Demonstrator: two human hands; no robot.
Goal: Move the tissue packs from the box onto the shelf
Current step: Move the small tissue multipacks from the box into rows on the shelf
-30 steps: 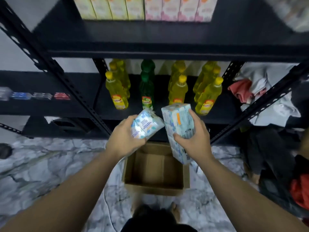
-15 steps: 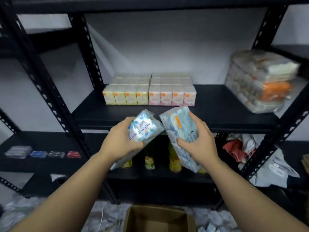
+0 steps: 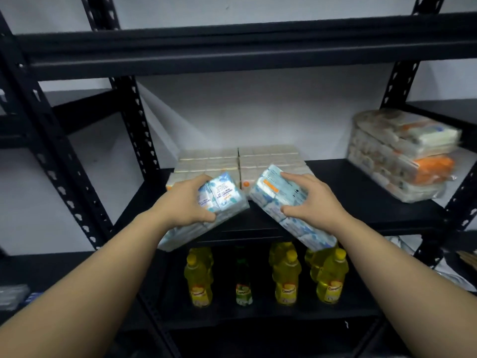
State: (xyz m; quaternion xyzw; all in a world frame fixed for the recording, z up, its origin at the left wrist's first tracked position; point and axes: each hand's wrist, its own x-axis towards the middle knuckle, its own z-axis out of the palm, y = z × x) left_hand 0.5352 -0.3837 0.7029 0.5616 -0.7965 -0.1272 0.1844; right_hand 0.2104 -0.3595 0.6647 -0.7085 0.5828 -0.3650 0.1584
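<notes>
Down low and near, the yellow bottles [image 3: 284, 277] stand on the lower shelf. Above them, the left hand [image 3: 184, 202] grips one tissue pack [image 3: 216, 205], fingers curled round its end. The right hand [image 3: 313, 200] grips the other tissue pack [image 3: 281, 202] the same way — both packs tilt, their far ends at the front edge of the middle shelf [image 3: 361, 200]. To do this well, push each pack flat onto the shelf, just in front of the small boxes [image 3: 258, 157] — then let go.
</notes>
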